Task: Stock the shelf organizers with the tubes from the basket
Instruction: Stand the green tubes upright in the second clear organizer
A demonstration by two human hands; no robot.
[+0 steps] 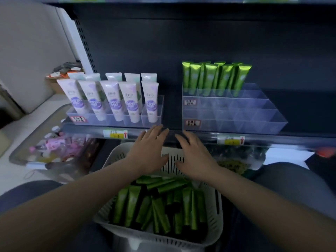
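The basket [116, 158] is white moulded plastic with rounded corners and walls cut through by narrow upright slits. Inside it lies a loose heap of green tubes [163, 206], slim and flattened, with a satin metallic sheen and dark caps, pointing various ways.

On the dark shelf [172, 110] above stand two clear, hard-plastic organizers. The right organizer [254, 122] is stepped in tiers and split by thin partitions into box-like cells; only its rear row holds anything, a rank of upright green tubes [216, 77] with crimped ends uppermost. The left organizer [116, 123] is a low clear tray holding glossy white-and-lavender tubes [112, 99], standing cap down in rows. Yellow price tags [116, 134] sit in the shelf's glossy front rail.

The left hand [149, 151] and right hand [196, 157] reach forward side by side, palms down, over the far wall of the basket. The fingers of both are straight and slightly spread, holding nothing. Their fingertips lie at the shelf's front rail, in the gap between the two organizers; whether they touch it cannot be told. The heaped green tubes lie nearer the person than the fingers, under the wrists and forearms, apart from the fingertips. The standing green tubes are well beyond the fingers, up and to the right.
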